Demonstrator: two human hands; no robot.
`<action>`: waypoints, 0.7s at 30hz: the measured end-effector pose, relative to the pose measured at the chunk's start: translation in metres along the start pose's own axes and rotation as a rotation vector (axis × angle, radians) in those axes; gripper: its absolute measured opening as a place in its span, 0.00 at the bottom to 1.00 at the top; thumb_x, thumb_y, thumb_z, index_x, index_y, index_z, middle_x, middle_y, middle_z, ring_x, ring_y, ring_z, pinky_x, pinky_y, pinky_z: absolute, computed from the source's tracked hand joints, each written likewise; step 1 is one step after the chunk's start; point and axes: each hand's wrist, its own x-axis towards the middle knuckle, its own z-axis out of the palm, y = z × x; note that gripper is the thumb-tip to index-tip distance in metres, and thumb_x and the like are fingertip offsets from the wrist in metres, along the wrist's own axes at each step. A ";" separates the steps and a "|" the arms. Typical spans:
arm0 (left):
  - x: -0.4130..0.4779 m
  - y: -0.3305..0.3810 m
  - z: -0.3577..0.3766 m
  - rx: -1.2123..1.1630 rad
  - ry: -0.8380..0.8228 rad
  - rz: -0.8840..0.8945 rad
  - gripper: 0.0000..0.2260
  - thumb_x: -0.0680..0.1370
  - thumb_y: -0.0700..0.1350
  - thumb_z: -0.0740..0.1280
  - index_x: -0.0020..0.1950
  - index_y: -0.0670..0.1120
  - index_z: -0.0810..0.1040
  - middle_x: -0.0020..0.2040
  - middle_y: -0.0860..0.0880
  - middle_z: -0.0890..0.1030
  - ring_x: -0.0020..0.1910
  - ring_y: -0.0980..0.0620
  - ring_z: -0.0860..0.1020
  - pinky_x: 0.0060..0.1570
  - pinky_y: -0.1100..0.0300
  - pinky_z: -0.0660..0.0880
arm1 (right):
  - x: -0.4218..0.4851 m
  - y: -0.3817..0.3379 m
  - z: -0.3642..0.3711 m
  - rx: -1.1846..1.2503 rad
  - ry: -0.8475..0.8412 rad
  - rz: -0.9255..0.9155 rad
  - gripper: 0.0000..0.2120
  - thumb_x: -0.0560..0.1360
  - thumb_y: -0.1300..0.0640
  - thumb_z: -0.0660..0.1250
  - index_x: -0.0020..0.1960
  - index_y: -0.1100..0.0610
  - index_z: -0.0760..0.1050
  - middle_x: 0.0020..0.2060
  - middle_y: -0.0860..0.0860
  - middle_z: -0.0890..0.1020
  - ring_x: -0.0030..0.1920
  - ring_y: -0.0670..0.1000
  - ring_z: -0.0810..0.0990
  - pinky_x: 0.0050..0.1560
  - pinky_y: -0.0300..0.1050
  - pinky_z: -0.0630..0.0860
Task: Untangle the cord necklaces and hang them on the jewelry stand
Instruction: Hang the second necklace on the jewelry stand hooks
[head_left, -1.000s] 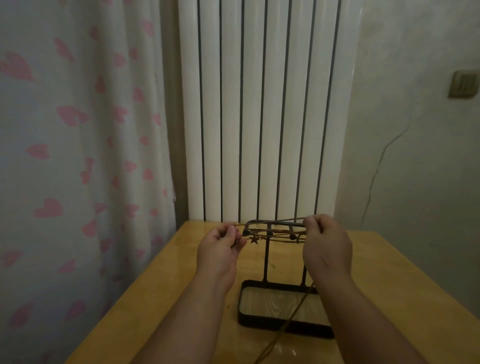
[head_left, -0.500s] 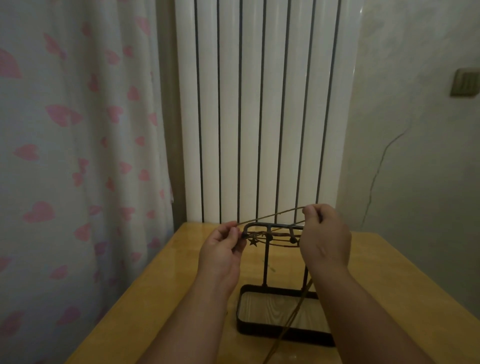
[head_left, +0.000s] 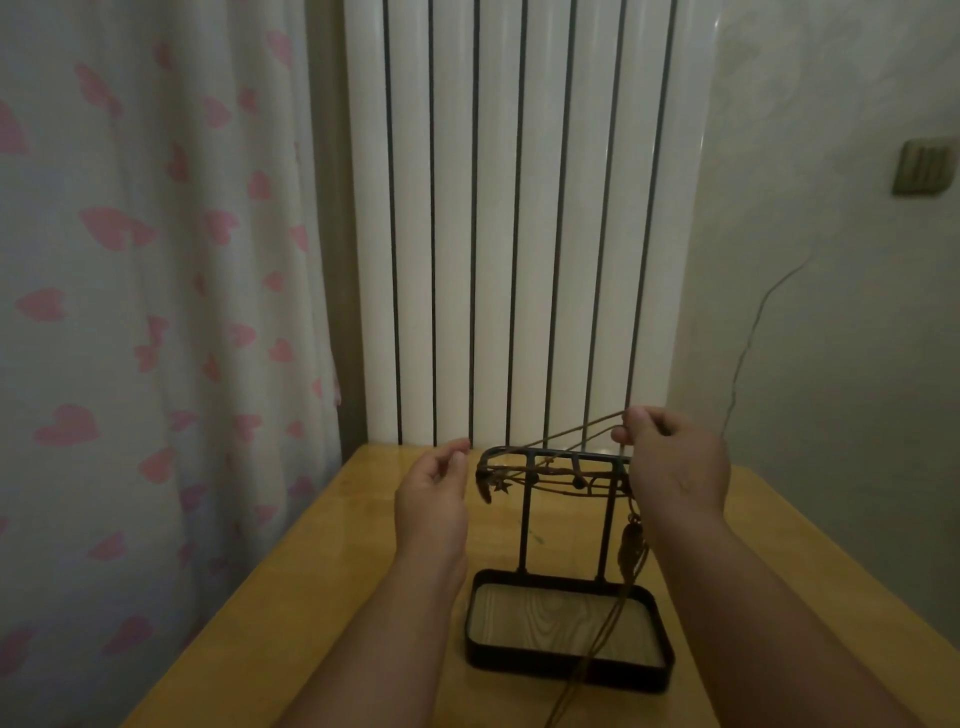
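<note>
A black metal jewelry stand with a tray base stands on the wooden table. A brown cord necklace runs taut from the stand's top bar up to my right hand, which pinches it above the bar's right end. More cord with a star charm and beads lies along the top bar, and a leaf-shaped pendant hangs by the right post with cord trailing toward me. My left hand hovers just left of the bar, fingers apart, holding nothing.
A white ribbed radiator rises behind the table. A curtain with pink hearts hangs at the left, touching the table's left side. The wall at the right carries a switch and a thin crack.
My left hand has let go of the cord and drawn a little left of the stand. My right hand has lifted its end of the cord higher.
</note>
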 end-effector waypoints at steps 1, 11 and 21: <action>-0.004 0.003 0.000 0.062 -0.012 0.056 0.10 0.83 0.43 0.60 0.54 0.54 0.80 0.55 0.55 0.80 0.56 0.57 0.76 0.51 0.62 0.74 | 0.000 0.000 -0.001 0.011 -0.008 0.008 0.09 0.80 0.52 0.60 0.52 0.51 0.79 0.38 0.41 0.80 0.41 0.40 0.75 0.43 0.47 0.75; -0.009 0.006 0.004 0.506 -0.198 0.304 0.13 0.79 0.40 0.68 0.61 0.51 0.81 0.64 0.55 0.78 0.62 0.58 0.74 0.60 0.67 0.69 | 0.010 -0.003 -0.015 0.110 -0.112 0.244 0.09 0.79 0.55 0.63 0.48 0.55 0.82 0.39 0.45 0.79 0.46 0.49 0.74 0.46 0.50 0.73; -0.013 0.003 0.008 0.711 -0.076 0.574 0.10 0.79 0.38 0.66 0.57 0.47 0.83 0.51 0.55 0.80 0.49 0.62 0.75 0.45 0.80 0.66 | 0.019 0.007 -0.038 -0.095 -0.156 0.074 0.03 0.77 0.55 0.67 0.46 0.48 0.78 0.40 0.45 0.81 0.48 0.48 0.78 0.49 0.51 0.77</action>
